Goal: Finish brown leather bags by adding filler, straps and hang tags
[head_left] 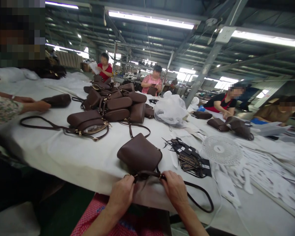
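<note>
Right at the table's front edge lies a brown handbag (139, 152), its rounded body turned away from me and its strap side toward me. My left hand (123, 190) is closed on the left end of its short strap piece. At the other end, beside a small metal fitting, my right hand (175, 188) grips the bag's strap (201, 193), which loops out to the right over the edge. Fingertips of both hands are partly hidden. To the right of the bag lie black hang tags (190, 157) with cords.
Several brown handbags are piled (118, 103) on the white-covered table (51, 150). A white fan (221, 150) stands right of the tags, near white strips and papers. Clear plastic bags (170, 109) sit behind. At left a co-worker's hands (36, 105) hold a bag; other people work across the table.
</note>
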`<state>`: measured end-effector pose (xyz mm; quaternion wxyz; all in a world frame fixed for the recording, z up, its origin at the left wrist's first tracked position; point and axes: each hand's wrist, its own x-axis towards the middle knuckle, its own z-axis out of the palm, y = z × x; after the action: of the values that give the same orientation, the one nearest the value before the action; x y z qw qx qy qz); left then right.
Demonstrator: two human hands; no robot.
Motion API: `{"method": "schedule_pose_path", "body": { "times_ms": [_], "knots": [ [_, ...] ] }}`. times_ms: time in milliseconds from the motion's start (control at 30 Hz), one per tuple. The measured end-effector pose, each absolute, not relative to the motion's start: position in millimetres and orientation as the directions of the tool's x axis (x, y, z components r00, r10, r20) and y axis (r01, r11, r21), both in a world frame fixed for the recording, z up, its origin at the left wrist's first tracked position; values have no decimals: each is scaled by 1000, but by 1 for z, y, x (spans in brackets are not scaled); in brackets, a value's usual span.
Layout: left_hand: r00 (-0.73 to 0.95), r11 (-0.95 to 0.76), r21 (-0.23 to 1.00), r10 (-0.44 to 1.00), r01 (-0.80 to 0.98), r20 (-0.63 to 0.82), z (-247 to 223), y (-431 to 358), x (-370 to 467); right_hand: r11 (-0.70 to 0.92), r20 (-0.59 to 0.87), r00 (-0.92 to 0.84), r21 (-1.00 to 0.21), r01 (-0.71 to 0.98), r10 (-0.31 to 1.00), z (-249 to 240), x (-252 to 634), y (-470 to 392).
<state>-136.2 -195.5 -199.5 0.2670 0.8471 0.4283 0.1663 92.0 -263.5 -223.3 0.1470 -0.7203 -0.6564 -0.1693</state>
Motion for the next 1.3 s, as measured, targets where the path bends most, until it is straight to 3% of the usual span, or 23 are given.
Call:
{"method": "schedule_pose_path", "body": {
  "times_ms": [100,200,333,633,700,833,967,1100,1200,1300],
  "knots": [
    [594,-328,847,804,418,18,-202,-197,-133,-45,385,34,18,999,922,-217,94,-261],
    [595,-232,908,804,349,-23,-203,-192,-133,8,336,17,-75,997,942,-203,105,-264],
    [652,-358,808,758,467,-41,-201,-176,-151,99,183,-56,-236,967,982,-180,135,-269],
    [756,-512,697,651,503,-68,-196,-168,-195,-1,174,51,-274,962,983,-177,159,-276],
    [765,-563,639,641,524,-62,-188,-171,-197,0,114,36,-306,952,993,-174,153,-282],
    [752,-685,512,650,518,109,-158,-174,-173,25,-54,-55,-448,894,997,-160,140,-292],
    [843,-842,333,501,424,195,-145,-179,-117,-17,-150,-79,-552,834,986,-143,121,-297],
    [868,-897,118,441,425,229,-167,-189,-72,-28,-189,-162,-727,686,969,-131,90,-301],
    [855,-890,42,448,454,259,-186,-187,-68,-64,-205,-230,-863,501,951,-133,79,-295],
    [835,-891,97,451,444,317,-193,-174,-83,-143,-133,62,-964,224,989,-143,89,-277]
  ]
}}
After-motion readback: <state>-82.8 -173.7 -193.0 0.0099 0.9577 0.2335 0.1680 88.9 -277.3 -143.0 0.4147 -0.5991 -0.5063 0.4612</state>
